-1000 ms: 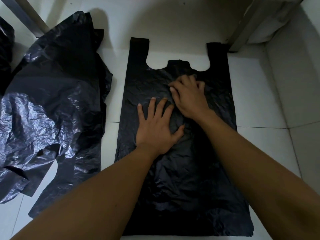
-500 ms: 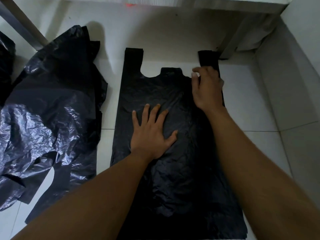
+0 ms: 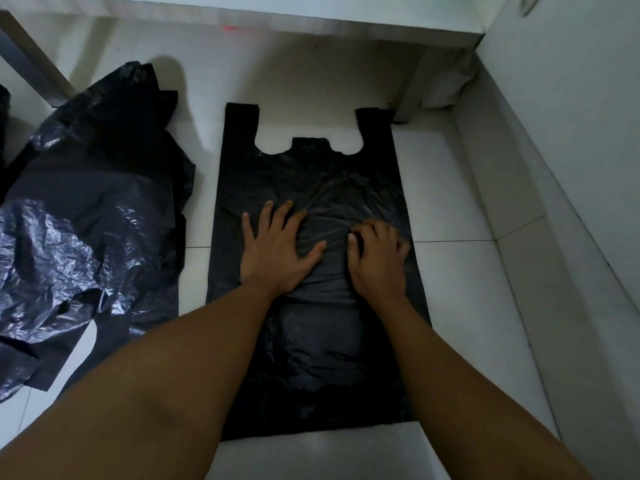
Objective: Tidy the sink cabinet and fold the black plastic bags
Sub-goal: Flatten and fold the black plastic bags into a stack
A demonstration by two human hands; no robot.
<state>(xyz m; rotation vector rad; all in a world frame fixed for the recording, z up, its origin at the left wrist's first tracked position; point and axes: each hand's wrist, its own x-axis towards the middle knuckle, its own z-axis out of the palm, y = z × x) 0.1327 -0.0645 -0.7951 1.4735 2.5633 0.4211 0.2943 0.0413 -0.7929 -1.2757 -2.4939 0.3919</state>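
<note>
black plastic bag [image 3: 311,358] lies spread flat on the tiled floor [image 3: 460,289]. its two handle loops point to the far edge, under the cabinet ledge [image 3: 311,15], and its bottom hem is nearest us. it sits between the crumpled pile of bags [image 3: 86,237] along the floor's left edge and the side wall [image 3: 554,168] on the right, touching neither.

left hand [image 3: 277,251]: palm down on the bag's middle, left of centre, fingers straight and spread, thumb out. it presses the film and grasps nothing.

right hand [image 3: 377,261]: on the bag near its right edge, level with the left hand. its fingers are bent at the knuckles with the tips on the film. we cannot tell whether they pinch a tuck of plastic or only rake across it; the hand is slightly blurred.

creases fan out in the film between and above the two hands.

step in hand, as we judge it: flattening this one bag before the first fold. no fold is made yet, since both side edges and both handles lie fully open.

next move calls for the air and creases to be pressed out toward the edges. one long side is then lifted and laid over the other while a flat hand pins the middle. the film looks thin and slippery, so we expect it to creep on the tile if it is not pinned. the pile on the left remains unfolded.
</note>
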